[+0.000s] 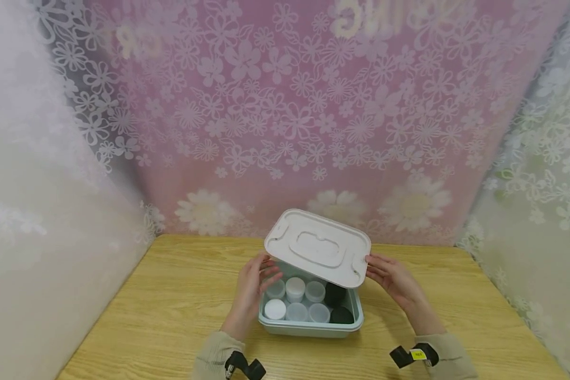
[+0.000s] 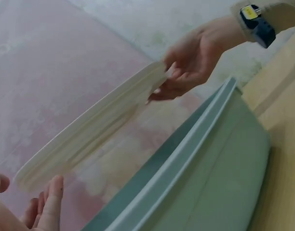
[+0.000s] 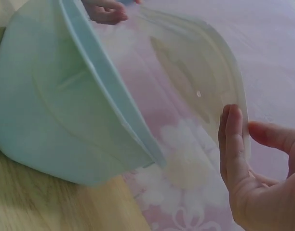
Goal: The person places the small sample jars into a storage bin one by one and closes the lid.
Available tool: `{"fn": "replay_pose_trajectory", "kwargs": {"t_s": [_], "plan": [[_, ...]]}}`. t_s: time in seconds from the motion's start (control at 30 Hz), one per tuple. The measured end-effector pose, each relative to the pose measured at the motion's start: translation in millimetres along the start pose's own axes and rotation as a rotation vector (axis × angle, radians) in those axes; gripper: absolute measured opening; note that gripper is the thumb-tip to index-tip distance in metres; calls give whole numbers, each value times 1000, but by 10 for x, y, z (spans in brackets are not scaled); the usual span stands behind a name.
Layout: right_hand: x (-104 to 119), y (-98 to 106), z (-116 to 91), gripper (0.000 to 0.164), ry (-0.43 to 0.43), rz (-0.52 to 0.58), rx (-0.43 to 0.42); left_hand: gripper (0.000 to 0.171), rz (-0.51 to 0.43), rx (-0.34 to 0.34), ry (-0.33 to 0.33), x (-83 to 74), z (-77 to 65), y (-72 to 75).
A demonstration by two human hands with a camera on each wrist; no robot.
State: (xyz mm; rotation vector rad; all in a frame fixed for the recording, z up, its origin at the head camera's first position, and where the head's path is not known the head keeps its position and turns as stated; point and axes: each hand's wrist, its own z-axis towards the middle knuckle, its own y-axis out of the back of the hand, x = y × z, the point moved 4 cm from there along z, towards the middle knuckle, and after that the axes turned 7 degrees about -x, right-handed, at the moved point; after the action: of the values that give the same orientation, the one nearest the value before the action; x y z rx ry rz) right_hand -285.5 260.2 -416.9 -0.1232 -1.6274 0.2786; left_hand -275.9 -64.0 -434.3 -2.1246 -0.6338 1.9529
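Note:
A white lid (image 1: 317,247) is tilted above a pale blue-green plastic box (image 1: 309,331), apart from most of its rim. My right hand (image 1: 399,282) pinches the lid's right edge between thumb and fingers, as the right wrist view also shows. By the lid's left end is my left hand (image 1: 252,282), its fingers fairly straight beneath the edge and its thumb just off it in the left wrist view. Inside the box stand several small round containers: white-topped ones (image 1: 275,309), translucent ones (image 1: 319,313) and black ones (image 1: 341,315). The lid hides part of the back row.
The box rests on a wooden table (image 1: 171,316). Behind the table hangs a pink flowered curtain (image 1: 290,105), with pale curtains at the left (image 1: 52,184) and right (image 1: 546,211). Both wrists wear black camera mounts (image 1: 425,353).

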Motion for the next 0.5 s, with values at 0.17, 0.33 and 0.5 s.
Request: {"fn": "replay_pose_trajectory", "kwargs": {"t_s": [0.17,0.33,0.5], "plan": [[28,30,-15,29,6,-8,93,47,82,20,-16,-98,97,201],[14,35,-17,28,19,-92,168,45,179,75,-26,-156,145,327],[9,44,-17,26,34,-189,207,41,253,161,-25,-189,160,375]]}}
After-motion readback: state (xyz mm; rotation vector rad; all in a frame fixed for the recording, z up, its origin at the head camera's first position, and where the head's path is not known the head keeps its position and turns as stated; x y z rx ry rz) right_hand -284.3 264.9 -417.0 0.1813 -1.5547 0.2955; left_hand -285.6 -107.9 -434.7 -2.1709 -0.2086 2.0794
